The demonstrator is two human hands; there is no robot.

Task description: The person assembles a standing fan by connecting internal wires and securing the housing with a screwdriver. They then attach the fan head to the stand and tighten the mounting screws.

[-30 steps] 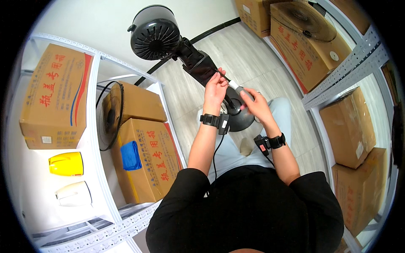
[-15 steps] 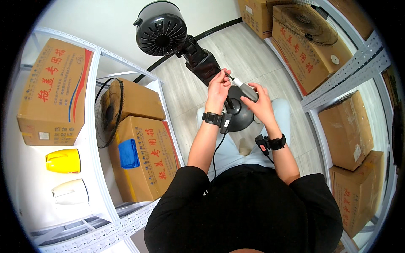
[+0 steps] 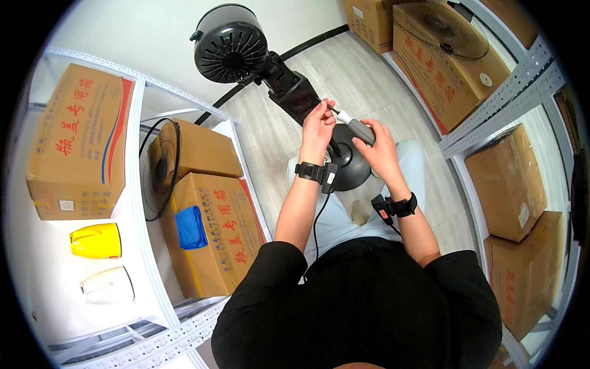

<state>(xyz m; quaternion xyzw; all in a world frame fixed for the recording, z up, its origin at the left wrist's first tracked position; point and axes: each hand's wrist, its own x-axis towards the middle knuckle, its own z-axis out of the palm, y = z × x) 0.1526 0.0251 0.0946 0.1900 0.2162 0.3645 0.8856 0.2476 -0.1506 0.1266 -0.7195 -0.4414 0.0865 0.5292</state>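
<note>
- Over 1 second the shelving off to your left is sitting just as it was: the yellow jug [image 3: 96, 240] and the white jug [image 3: 107, 285] are resting on the lower shelf, well away from your left hand, with the fan grille [image 3: 161, 167] leaning between cartons above them.
- The fan motor head [image 3: 230, 44] is drifting higher in your view, up and left of your left hand [image 3: 318, 126], so you are tipping the fan stand [image 3: 296, 93] rather than moving off it.
- Your left hand is pinching around the screwdriver tip where it is meeting the stand's neck, fingers closed on it.
- Your right hand [image 3: 381, 152] is gripping the grey screwdriver [image 3: 354, 125], which is now angling up to the left instead of lying flatter; judging by that, you are seating the bit in a screw.
- The round base [image 3: 350, 166] is resting on your lap, just below both hands.
</note>
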